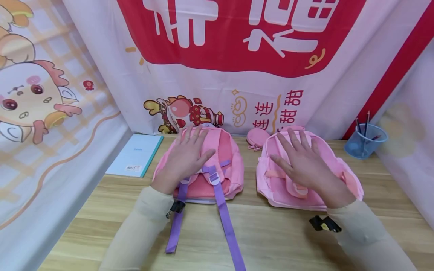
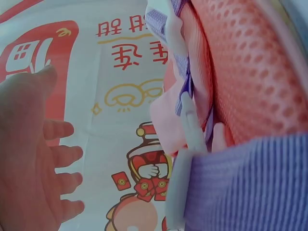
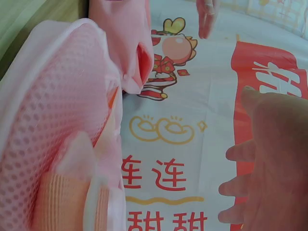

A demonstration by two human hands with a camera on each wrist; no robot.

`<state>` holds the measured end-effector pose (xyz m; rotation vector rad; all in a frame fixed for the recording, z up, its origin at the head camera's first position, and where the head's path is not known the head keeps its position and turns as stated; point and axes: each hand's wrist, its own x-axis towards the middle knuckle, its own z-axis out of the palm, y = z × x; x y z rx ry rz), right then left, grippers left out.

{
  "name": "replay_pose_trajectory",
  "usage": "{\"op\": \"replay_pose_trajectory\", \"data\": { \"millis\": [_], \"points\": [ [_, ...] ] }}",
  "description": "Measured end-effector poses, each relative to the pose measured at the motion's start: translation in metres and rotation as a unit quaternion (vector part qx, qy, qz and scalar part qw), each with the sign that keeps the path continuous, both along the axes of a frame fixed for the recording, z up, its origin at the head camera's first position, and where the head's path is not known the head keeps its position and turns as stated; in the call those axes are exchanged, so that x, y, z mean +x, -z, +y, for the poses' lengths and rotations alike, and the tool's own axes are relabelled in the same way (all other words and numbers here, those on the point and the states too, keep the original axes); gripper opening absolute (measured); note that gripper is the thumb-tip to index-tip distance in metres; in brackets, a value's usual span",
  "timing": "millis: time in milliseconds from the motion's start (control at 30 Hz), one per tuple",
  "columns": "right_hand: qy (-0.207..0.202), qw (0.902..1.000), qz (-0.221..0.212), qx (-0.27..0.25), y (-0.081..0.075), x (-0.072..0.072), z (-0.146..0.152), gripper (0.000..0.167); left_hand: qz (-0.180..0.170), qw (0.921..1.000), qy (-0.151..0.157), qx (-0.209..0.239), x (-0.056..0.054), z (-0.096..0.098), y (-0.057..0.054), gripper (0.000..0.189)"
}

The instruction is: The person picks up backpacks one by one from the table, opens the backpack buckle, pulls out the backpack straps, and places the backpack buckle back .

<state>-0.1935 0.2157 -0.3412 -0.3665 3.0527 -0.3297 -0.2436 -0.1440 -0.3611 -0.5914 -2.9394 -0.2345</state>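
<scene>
The left hand (image 1: 184, 156) hovers over the purple-strapped backpack (image 1: 235, 169), fingers straight and slightly apart, holding nothing; the right hand (image 1: 305, 162), likewise spread and bare, hangs above the pink backpack (image 1: 281, 186) just right of the purple-strapped one. Any hold would probably be steadier on a bag's padded body than on the loose purple straps (image 1: 225, 218), which could snag a wrist where they trail toward the person. Outward from the purple-strapped backpack, a notebook (image 1: 135, 154) lies near its left side, a round pouch (image 1: 257, 137) sits behind-right, and a pen cup (image 1: 354, 146) stands well to its right. The cloth backdrop (image 1: 234, 82) limits movement behind it; tabletop (image 1: 281, 241) shows in front and as a narrow gap rightward, so drawing nearer seems the roomiest direction.
</scene>
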Motion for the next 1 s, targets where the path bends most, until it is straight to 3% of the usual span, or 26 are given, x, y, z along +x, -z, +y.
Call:
{"op": "replay_pose_trajectory", "data": {
  "millis": [167,400,800,1000],
  "points": [
    [-0.014,0.9988,-0.007,-0.046,-0.005,-0.001,-0.005,0.094,-0.003,0.9998,0.007,0.019,0.0,-0.011,-0.004,0.081],
    [-0.04,0.9962,0.01,-0.077,-0.009,-0.004,-0.015,0.087,-0.033,0.9988,-0.018,0.031,0.004,-0.027,-0.006,0.078],
    [-0.086,0.9799,0.098,-0.151,-0.002,-0.013,-0.04,0.054,-0.031,0.9967,-0.017,0.073,0.008,-0.053,-0.003,0.059],
    [-0.082,0.9781,0.078,-0.174,0.002,-0.02,-0.057,0.045,-0.057,0.9953,-0.03,0.072,0.01,-0.064,0.0,0.055]
  ]
}}
